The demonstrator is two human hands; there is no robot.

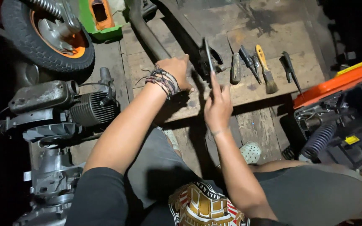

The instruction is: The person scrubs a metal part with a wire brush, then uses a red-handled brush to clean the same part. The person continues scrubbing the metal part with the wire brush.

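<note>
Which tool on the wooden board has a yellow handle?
The paintbrush. Its handle is yellow and it ends in bristles; the screwdriver and pliers beside it are dark.

A yellow handle is seen on the paintbrush (266, 71), its bristles pale and grubby. An orange hub is framed by the black tyre (42, 35). Green paint is shown on the box (101, 19), orange inside. The engine (55, 113) is rendered in dull grey metal. Multicoloured threads are banded around the bracelets (164, 81). The toolbox (340, 113) is topped in orange, black below. A gold, red and white print is carried on the black shirt (202, 207). The slender tool (208, 54) looks dark, perhaps black.
</note>
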